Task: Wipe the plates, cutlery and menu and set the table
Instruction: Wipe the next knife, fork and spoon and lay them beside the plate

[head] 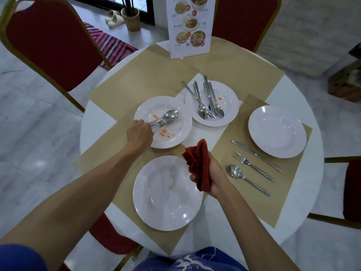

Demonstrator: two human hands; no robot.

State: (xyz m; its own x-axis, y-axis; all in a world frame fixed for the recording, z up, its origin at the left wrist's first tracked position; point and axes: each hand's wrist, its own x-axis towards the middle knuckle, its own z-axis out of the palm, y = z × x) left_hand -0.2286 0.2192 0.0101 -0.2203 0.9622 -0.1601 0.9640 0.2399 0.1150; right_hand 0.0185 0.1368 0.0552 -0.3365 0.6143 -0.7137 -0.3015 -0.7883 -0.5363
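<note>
the cutlery bundle (166, 119) is lying across the soiled plate (154, 106), left of the middle of the table (93, 122). its handle ends are gripped by the left hand (139, 132), whose fingers are curled round them. the red cloth (197, 163) is held bunched in the right hand (213, 178), with the fingers closed about it, just beside the rim of the near plate (168, 192).

the pieces are judged to be stiff, light steel, smooth and probably slick where orange sauce has been picked up. because several loose pieces are held together, it is expected that one could slide out or the bundle could splay if it is tilted. a hold on the handles, close to where they cross, is thought safest, with the fork tines and knife edge left free for the cloth. the cloth is soft and can be wrapped round each piece. the plate is hard and glossy and may skid on the mat if pushed; whether it is breakable cannot be told. a second soiled plate (228, 98) with cutlery is lying beyond.
</note>
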